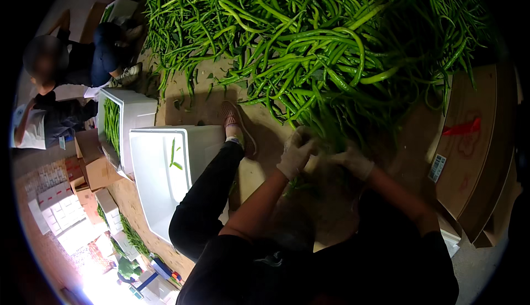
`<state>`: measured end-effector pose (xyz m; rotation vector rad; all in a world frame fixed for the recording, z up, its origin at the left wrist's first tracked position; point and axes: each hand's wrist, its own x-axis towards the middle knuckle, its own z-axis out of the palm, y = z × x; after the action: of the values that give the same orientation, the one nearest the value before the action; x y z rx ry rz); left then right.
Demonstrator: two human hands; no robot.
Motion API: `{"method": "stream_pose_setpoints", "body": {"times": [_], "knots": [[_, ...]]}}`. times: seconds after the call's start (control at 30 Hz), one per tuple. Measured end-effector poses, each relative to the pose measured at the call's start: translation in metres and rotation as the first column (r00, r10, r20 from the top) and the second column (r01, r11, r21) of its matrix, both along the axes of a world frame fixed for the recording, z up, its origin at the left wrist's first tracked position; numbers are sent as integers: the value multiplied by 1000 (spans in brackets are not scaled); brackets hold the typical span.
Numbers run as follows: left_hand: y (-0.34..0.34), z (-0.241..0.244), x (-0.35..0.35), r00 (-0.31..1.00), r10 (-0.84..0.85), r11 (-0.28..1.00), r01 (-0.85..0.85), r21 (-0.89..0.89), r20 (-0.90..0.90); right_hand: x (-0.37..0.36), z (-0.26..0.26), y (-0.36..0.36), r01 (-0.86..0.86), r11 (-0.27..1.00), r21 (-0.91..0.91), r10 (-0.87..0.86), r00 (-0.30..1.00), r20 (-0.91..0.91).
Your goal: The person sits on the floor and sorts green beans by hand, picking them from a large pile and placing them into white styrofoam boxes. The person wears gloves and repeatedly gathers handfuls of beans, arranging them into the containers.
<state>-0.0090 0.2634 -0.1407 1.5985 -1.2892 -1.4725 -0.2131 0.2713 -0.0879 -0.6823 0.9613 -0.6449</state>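
Note:
A large heap of long green chili peppers (314, 48) spreads over the floor before me. My left hand (296, 151), in a pale glove, is at the heap's near edge, its fingers bent; whether it grips a pepper cannot be told. To its right, my right hand (352, 160), gloved too, lies beside the dark, blurred near end of the pile; its fingertips are unclear. A white foam box (159, 130) stands left of my leg with a few green pieces inside.
Another foam box (140, 98) holds green peppers. Flattened cardboard (468, 147) with red tape stands at the right. Two co-workers sit at the upper left, one in jeans (103, 52). Cardboard boxes (101, 172) and a platform scale (149, 280) are at the lower left.

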Motion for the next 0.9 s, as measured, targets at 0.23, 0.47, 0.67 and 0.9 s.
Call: {"method": "stream_pose_setpoints", "body": {"times": [0.23,0.47,0.67,0.9], "knots": [[-63,-41,2,804,300,936,-142,-323,514,-12,-7,6,31,996,85,-30,1000,-6],[-62,-33,0,874,-311,946,249,206,372,-36,-5,2,24,980,197,-33,999,41],[33,11,-34,963,-162,985,170,-17,215,-12,0,-3,238,971,9,-237,964,124],[13,12,-20,795,-421,773,566,-286,437,-27,-10,0,85,996,10,-85,994,72]]}}
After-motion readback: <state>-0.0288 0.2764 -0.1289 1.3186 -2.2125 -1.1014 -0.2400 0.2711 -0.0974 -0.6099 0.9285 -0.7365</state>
